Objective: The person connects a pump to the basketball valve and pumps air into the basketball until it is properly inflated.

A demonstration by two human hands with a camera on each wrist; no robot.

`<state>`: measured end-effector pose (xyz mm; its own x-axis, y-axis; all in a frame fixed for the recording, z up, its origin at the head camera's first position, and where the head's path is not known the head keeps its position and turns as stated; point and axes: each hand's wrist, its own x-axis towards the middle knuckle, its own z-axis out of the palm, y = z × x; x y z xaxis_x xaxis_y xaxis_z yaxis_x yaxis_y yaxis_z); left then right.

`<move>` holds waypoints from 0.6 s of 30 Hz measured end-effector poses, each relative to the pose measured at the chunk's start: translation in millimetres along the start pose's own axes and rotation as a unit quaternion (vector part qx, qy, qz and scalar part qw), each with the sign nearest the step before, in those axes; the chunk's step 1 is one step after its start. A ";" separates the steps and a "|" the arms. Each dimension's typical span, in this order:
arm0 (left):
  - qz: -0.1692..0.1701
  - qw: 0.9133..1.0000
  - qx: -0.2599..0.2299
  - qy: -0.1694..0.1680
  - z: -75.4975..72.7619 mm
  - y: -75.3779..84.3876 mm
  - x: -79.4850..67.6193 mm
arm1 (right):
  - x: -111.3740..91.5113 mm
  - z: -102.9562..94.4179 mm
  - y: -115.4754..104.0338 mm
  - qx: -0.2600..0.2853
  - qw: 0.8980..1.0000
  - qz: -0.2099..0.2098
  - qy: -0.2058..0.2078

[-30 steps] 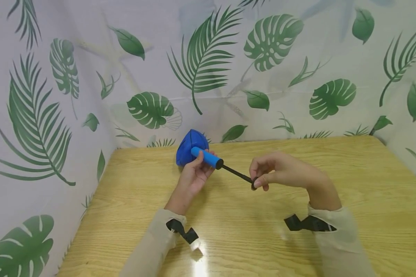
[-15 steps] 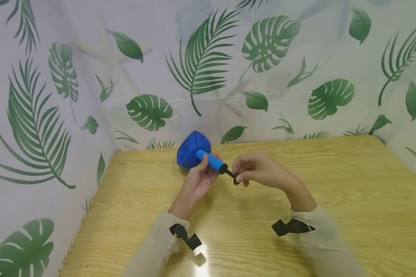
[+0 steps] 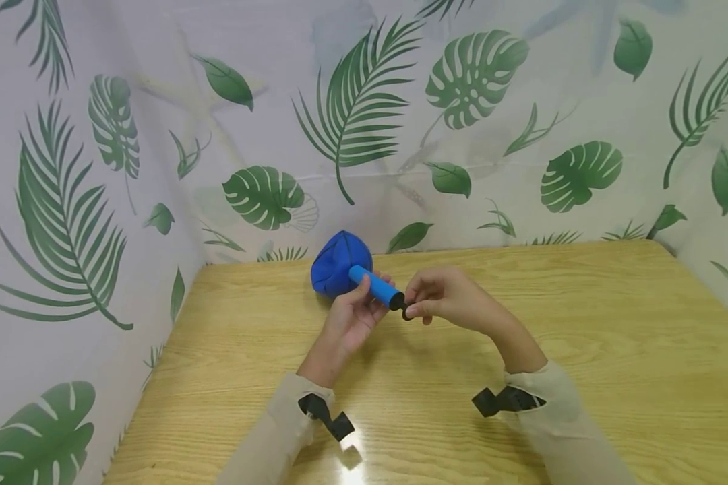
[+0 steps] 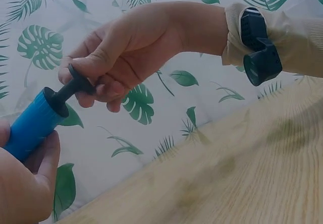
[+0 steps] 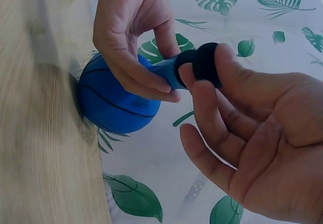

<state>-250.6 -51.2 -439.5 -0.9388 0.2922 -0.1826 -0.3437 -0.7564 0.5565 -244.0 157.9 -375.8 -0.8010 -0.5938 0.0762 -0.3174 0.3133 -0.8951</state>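
A blue ball (image 3: pixel 332 266) with dark seam lines rests on the table, its upper side creased and dented in the head view. Against it points the front end of a light-blue hand pump (image 3: pixel 377 287). My left hand (image 3: pixel 353 322) grips the pump's barrel, thumb on top. At the pump's black rear end, my right hand (image 3: pixel 445 296) pinches the round handle (image 5: pixel 206 65) between thumb and fingers. Only a short length of the black rod (image 4: pixel 63 94) shows outside the barrel. The pump's tip at the ball is hidden in the right wrist view by the left hand.
The wood-grain table (image 3: pixel 230 404) reaches back to a white cloth (image 3: pixel 388 202) printed with green leaves, which also hangs at both sides. Black wrist cameras (image 3: pixel 340 426) are strapped over both beige sleeves (image 3: pixel 567 424).
My right hand has moved left toward the barrel, and the long exposed rod has slid almost fully inside. The ball looks a little fuller, and my left hand has shifted slightly right and down.
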 end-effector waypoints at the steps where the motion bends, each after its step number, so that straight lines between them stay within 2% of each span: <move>1: -0.001 1.000 -0.002 0.003 -0.6 1.3 0.3 | 0.4 -0.8 0.7 0.006 1.000 -0.002 -0.009; 9: -0.004 1.000 0.003 0.029 0.0 5.0 1.4 | -2.6 -8.4 2.2 0.036 0.998 -0.009 -0.060; 18: 0.008 0.999 -0.004 0.043 -2.7 11.4 1.9 | -14.8 -22.7 -5.2 0.012 0.995 -0.015 -0.098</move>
<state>-256.3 -60.8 -435.7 -0.9424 0.2296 -0.2432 -0.3292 -0.7652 0.5532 -242.1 181.9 -362.3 -0.6762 -0.7365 0.0185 -0.3260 0.2766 -0.9040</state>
